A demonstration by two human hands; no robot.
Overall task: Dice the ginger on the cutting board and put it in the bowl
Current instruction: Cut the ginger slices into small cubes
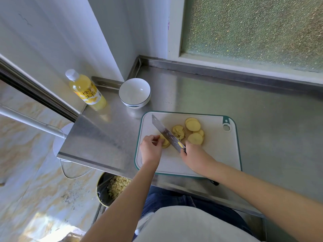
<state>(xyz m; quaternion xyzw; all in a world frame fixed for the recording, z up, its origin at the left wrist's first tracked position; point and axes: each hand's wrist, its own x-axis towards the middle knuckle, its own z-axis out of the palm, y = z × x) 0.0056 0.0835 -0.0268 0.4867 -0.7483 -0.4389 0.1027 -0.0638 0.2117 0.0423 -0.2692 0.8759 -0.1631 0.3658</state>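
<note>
Bare forearms (132, 189), pale grey top (192, 226), dark blue jeans (167, 201)

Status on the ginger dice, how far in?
Early. Done: ginger rounds lie sliced on the cutting board; one pile is partly cut. In hand: right hand grips the knife, left hand holds a small stack at the blade. Left: dicing the rest; the bowl is empty.

Yellow ginger slices (193, 125), white teal-edged cutting board (218, 154), white blue-banded bowl (134, 92), yellow bottle (85, 89).
</note>
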